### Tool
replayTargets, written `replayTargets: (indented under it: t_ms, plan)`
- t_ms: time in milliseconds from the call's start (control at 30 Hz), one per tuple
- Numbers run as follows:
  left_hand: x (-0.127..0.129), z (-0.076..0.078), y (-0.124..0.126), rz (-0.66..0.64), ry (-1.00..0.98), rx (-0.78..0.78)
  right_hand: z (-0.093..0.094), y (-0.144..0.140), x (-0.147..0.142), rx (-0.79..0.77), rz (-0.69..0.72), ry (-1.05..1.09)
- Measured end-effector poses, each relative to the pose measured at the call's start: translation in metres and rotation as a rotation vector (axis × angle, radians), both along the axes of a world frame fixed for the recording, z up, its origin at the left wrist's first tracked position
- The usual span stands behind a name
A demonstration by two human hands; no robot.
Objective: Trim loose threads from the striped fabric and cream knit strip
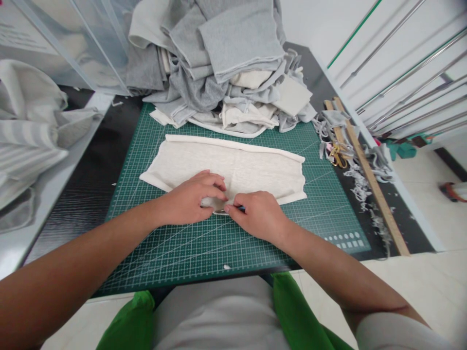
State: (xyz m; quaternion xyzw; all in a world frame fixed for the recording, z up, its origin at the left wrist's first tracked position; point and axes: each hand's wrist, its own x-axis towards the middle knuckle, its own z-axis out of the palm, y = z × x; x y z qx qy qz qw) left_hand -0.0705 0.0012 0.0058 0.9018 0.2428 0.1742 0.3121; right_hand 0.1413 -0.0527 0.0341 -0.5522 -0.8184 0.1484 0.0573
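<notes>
A cream knit fabric panel (204, 160) with rolled edges lies flat in front of me. My left hand (191, 197) rests on its near edge, thumb and curved fingers apart, with fabric showing between them. My right hand (260, 214) is closed at the same edge, just right of the left hand. It grips a small tool (241, 208) with a dark blue end and what looks like a thin metal tip pointing left at the fabric edge. The fingers cover most of the tool, so its kind is unclear. Beneath everything is a green cutting mat (175, 253).
A tall heap of grey and cream fabric (241, 39) stands at the back. On the right lie wooden strips (372, 180), gold-handled scissors (337, 155) and fabric scraps (359, 187). Striped fabric (29, 141) sits at left, near a clear plastic bin (91, 43). Metal rods (408, 92) lean at right.
</notes>
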Motion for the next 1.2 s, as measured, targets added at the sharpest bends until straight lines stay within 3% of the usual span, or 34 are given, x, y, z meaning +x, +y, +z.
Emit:
replayTargets:
  t_ms: [767, 1200]
  plan:
    - [0.0012, 0.0032, 0.0001, 0.006, 0.018, -0.013, 0.0012, -0.0023, -0.0030, 0.007, 0.019, 0.006]
    - [-0.0042, 0.0012, 0.0022, -0.014, 0.032, -0.036, -0.0015, 0.0010, 0.0016, -0.075, -0.021, 0.095]
